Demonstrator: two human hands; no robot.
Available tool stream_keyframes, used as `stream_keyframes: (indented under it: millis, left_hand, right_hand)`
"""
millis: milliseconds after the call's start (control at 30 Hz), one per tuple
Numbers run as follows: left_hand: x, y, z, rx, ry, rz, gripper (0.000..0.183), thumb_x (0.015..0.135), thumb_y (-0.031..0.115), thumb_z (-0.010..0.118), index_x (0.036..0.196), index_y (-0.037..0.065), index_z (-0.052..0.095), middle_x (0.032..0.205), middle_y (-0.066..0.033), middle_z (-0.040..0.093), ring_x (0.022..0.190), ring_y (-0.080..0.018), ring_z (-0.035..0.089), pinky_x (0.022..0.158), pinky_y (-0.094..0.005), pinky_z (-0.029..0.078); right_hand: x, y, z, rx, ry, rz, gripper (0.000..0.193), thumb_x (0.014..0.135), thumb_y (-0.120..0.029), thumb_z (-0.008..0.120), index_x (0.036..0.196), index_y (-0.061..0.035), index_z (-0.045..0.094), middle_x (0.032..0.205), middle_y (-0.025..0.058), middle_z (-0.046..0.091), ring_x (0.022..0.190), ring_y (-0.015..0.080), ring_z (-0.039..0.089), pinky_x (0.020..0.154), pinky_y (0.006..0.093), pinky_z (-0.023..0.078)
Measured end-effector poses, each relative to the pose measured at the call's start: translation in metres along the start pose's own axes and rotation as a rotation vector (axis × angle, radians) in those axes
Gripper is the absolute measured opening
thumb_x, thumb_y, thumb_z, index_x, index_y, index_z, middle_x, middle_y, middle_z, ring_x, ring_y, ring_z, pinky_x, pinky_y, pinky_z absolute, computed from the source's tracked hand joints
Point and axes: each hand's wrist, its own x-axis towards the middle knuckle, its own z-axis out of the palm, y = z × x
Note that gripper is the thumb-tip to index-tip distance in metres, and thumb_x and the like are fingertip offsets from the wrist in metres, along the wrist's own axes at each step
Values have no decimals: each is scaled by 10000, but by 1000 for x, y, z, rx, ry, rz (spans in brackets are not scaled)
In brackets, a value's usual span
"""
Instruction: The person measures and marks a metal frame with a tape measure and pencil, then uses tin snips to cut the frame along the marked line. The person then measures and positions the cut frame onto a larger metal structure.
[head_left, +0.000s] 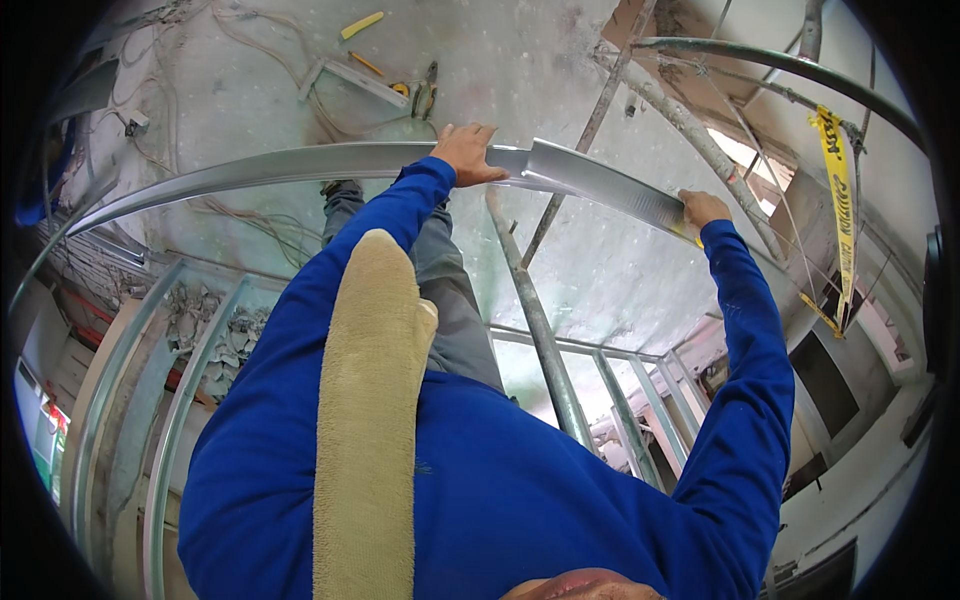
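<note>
A long, thin silvery metal stud [310, 163] stretches across in front of me, curved by the lens. My left hand [468, 155] lies over it near its right end, fingers across the far side and thumb at the near side. A wider, shorter metal channel [605, 185] with a ribbed face overlaps that end and slants down to the right. Around its far right end my right hand [705, 208] is closed, with the fingers partly hidden behind the metal. Both arms are stretched out in blue sleeves.
Pliers [426, 90], a tape measure [400, 89], a pencil [367, 64] and a yellow tool [362, 25] lie on the dusty floor beyond. Scaffold pipes [545, 340] rise at the right, near yellow warning tape [838, 190]. Metal framing [190, 400] and rubble [225, 335] are at left.
</note>
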Motion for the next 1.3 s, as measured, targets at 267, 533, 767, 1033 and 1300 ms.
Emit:
stream_keyframes:
  millis: [267,533,767,1033,1300]
  left_hand:
    - [15,15,21,31,-115,-110,1028,684,842,559,1330,43,524,1289,-178,577,1254,-354,495,1062,-553,274]
    - [23,25,27,71,-72,-226,894,705,845,532,1157,86,672,1183,-136,635,1165,-330,536,977,-510,306]
    - [24,28,29,106,-58,-269,838,700,816,579,1113,97,697,1150,-120,652,1163,-321,527,972,-506,288]
    - [27,37,29,119,-29,-341,815,681,813,608,1086,112,708,1118,-98,659,1139,-296,525,973,-502,260]
    - [31,36,31,96,-52,-387,766,713,778,610,1068,107,716,1110,-100,669,1133,-291,532,947,-484,268]
  right_hand:
    - [38,-2,-1,-63,-23,-54,312,885,-134,479,1118,-160,683,1061,156,701,1014,345,668,881,457,521]
    - [58,-4,-5,-49,-14,-36,285,873,-133,510,1115,-139,661,1061,167,696,1007,357,668,871,462,523]
    - [56,-9,12,-64,68,-88,267,896,-137,497,1105,-144,662,992,171,705,959,362,679,822,466,537]
    - [83,-6,8,-128,-32,-68,286,862,-130,488,1081,-123,672,1040,179,697,989,387,666,847,485,526]
    - [90,-3,3,-56,-60,-69,291,839,-128,495,1066,-122,677,1056,174,694,1008,369,659,860,474,514]
